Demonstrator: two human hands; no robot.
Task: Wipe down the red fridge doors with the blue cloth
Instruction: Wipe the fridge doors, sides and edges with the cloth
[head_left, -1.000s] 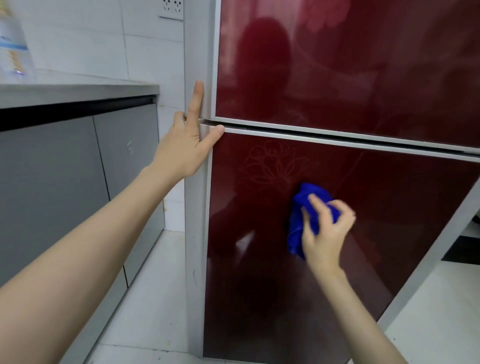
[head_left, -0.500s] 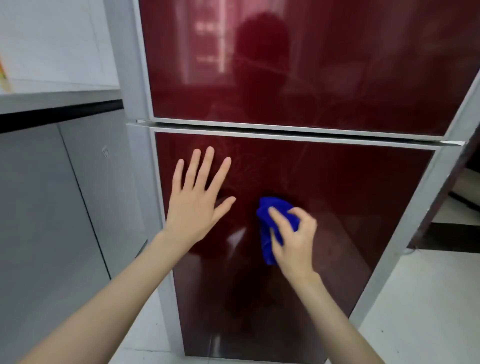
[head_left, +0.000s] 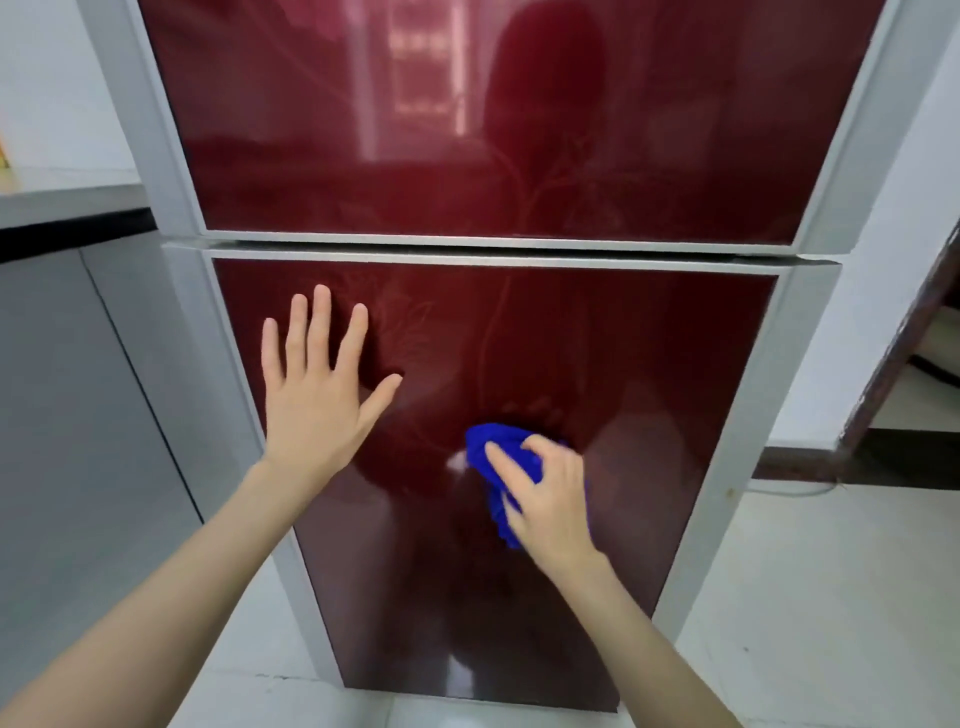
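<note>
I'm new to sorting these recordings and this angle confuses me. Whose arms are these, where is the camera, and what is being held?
There is no machine: these are a person's two bare arms, filmed by a wide-angle camera worn on their head, looking forward and down. Before them stands a fridge with two glossy red doors, an upper door and a lower door. The left hand rests flat, fingers spread, on the lower door and holds nothing. The right hand grips a bunched blue cloth against the same door. A grey counter stands to the left.
</note>
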